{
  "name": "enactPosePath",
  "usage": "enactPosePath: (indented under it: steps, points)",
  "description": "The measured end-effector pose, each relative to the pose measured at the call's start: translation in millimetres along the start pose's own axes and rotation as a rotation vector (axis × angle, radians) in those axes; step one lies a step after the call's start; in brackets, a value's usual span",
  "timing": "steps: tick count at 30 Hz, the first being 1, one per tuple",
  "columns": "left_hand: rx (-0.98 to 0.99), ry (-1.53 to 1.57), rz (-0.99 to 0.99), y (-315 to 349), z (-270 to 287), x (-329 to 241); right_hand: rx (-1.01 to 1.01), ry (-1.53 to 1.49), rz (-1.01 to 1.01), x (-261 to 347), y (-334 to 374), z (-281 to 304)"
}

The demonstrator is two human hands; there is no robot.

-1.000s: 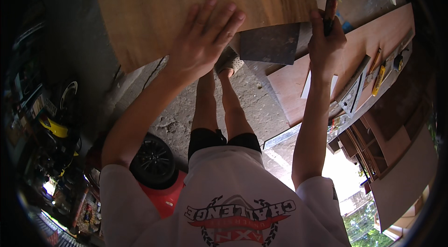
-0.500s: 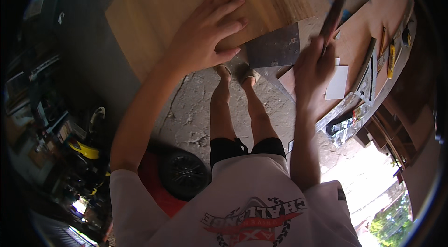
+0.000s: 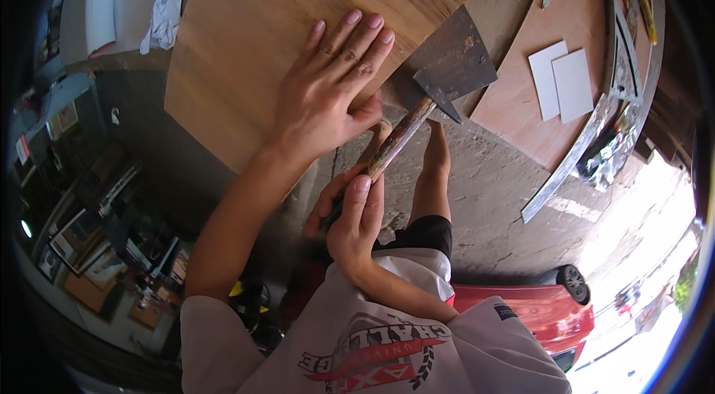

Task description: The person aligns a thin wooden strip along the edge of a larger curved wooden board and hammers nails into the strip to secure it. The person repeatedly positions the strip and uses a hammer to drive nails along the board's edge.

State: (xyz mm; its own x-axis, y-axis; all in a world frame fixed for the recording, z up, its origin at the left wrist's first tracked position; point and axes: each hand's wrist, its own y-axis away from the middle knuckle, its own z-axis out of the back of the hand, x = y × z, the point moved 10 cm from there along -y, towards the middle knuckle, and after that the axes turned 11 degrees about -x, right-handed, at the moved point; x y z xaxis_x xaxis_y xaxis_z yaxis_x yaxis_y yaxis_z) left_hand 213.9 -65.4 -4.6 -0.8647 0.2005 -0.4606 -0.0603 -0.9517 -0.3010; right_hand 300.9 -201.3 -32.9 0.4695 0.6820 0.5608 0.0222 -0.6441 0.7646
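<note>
My left hand (image 3: 322, 100) lies spread on a large brown wood-grained board (image 3: 231, 44), fingers pointing toward its far side. In my right hand (image 3: 357, 219) is a hammer (image 3: 401, 139), gripped by its worn wooden handle and held slanting in front of my body. The hammer's dark metal head points away from me. In this view it overlaps a dark, flat, square-cornered plate (image 3: 460, 51) by the board's near right edge; whether they touch I cannot tell. The board's far part runs out of the picture.
At right, a reddish-brown sheet (image 3: 521, 107) carries two white rectangular pieces (image 3: 572, 85). Beyond them are a metal strip (image 3: 570, 167), clear plastic wrapping (image 3: 614, 159) and a yellow-handled tool (image 3: 644, 10). Cluttered shelving (image 3: 97, 245) stands at left. A red car (image 3: 514, 316) is behind me.
My right hand has brought the hammer down and leftward from its raised position at right. My left hand stays on the board with its fingers closer together. The view has turned.
</note>
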Motion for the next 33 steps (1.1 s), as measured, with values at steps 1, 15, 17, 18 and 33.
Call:
enactPosePath:
  steps: [1, 15, 17, 18, 33]
  points:
    - [0.007, -0.018, -0.011, 0.3, -1.2, -0.7, -0.007, -0.039, 0.001, 0.5, -0.8, -3.6]
    - [0.035, -0.064, -0.057, 3.8, -8.9, -3.6, -0.116, -0.028, 0.020, 5.2, -3.0, -17.7]
    - [0.035, -0.063, -0.060, 3.9, -9.4, -3.7, -0.129, -0.054, 0.030, 6.0, -2.8, -17.8]
    - [0.033, -0.061, -0.059, 4.0, -9.0, -3.9, -0.132, -0.066, 0.033, 6.7, -2.5, -17.8]
    - [0.060, -0.071, -0.059, 5.5, -10.6, -3.6, -0.179, -0.105, 0.000, 8.9, -0.1, -17.4]
